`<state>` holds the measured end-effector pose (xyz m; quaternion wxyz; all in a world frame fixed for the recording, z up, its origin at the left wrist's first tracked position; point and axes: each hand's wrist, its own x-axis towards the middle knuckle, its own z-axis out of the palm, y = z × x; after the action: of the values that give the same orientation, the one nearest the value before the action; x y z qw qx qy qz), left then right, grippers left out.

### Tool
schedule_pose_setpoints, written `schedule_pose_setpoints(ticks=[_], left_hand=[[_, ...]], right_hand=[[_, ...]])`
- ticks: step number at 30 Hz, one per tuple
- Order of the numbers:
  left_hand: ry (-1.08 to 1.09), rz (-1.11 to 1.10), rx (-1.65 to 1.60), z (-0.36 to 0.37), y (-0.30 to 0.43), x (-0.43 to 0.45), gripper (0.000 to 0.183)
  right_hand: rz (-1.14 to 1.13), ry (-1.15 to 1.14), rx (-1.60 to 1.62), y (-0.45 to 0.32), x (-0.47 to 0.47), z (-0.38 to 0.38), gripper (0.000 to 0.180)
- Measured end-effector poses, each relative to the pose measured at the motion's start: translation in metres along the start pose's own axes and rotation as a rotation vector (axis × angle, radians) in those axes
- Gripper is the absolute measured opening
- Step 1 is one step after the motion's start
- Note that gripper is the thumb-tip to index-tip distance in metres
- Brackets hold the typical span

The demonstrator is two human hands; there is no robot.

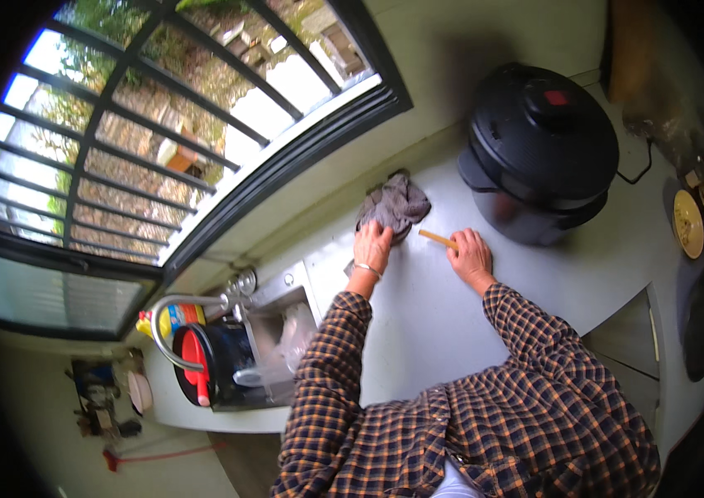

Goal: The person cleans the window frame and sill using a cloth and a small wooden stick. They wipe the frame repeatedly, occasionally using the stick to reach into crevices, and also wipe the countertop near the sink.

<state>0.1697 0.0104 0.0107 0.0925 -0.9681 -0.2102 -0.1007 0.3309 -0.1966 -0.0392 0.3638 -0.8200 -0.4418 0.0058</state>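
My left hand [372, 249], a silver bangle at its wrist, grips the near edge of a crumpled grey-brown cloth [396, 202] on the light worktop [426, 311]. The fingertips are partly lost in the folds. Just to the right, my right hand [471, 256] holds one end of a flat yellow-brown strip [436, 238]. Its free end points left towards the cloth, a little apart from it; the other end is hidden by my fingers. What the strip is made of cannot be told.
A big black lidded electric cooker [541, 149] stands beyond my right hand. Leftward are a steel sink [274, 311], a curved tap [159, 324], a black basin [227, 355] and a red dipper [195, 352]. A yellow bowl [688, 224] sits far right, below a barred window's [215, 168] opposite side.
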Motion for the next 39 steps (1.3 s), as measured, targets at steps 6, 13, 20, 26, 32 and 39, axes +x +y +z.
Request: schedule_pose_setpoints(ticks=[6,13,20,26,32,39], left_hand=[[0.008,-0.236,-0.161,0.006,0.004,0.019,0.006],[-0.083,-0.46,-1.2,-0.063,-0.034,0.017,0.01],[-0.074,-0.694,-1.795,-0.1,-0.024,-0.005,0.014],[-0.156,-0.746,-2.089,-0.077,-0.011,-0.04,0.027],[-0.21,-0.668,-2.186,-0.061,0.002,-0.059,0.028],[-0.218,-0.614,-2.314,-0.061,-0.002,-0.062,0.037]], right_hand=[[-0.016,-0.027,0.184,0.018,0.003,0.0,0.014],[0.105,-0.269,0.577,-0.009,-0.002,-0.026,0.019],[-0.012,-0.307,0.534,-0.078,-0.028,-0.072,0.02],[-0.038,-0.204,0.352,-0.074,-0.045,-0.079,0.02],[-0.245,-0.221,0.301,-0.102,-0.057,-0.102,0.021],[-0.144,-0.31,0.59,-0.097,-0.067,-0.085,0.02]])
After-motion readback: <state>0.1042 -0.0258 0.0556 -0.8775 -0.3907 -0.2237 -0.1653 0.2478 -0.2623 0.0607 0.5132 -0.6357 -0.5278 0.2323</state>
